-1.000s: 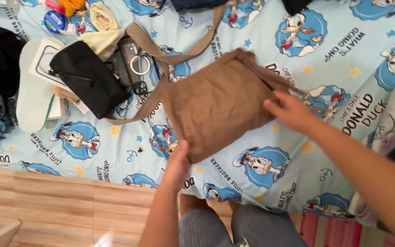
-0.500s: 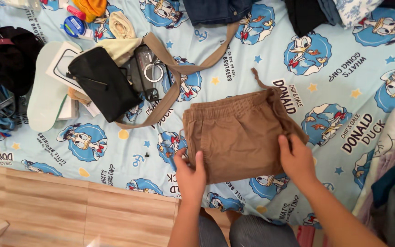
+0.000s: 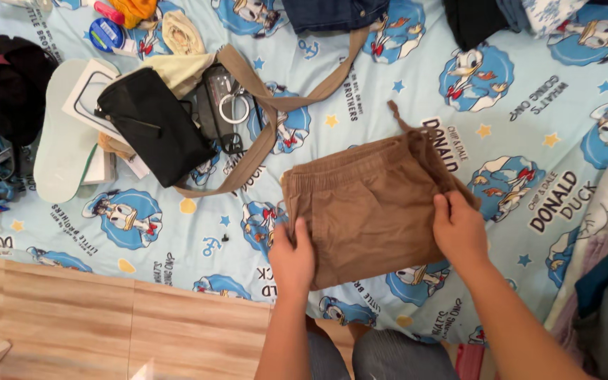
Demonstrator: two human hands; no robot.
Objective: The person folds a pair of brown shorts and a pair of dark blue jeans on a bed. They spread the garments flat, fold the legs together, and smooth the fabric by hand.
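- Head view: brown shorts lie folded flat on the bed sheet, light blue with cartoon prints, near the bed's front edge.
- Left hand grips the shorts' left edge, fingers closed on the fabric.
- Right hand holds the right edge, fingers curled over the cloth.
- A black pouch and a tan strap lie up-left, apart from the shorts.
- Wooden floor shows below the bed.
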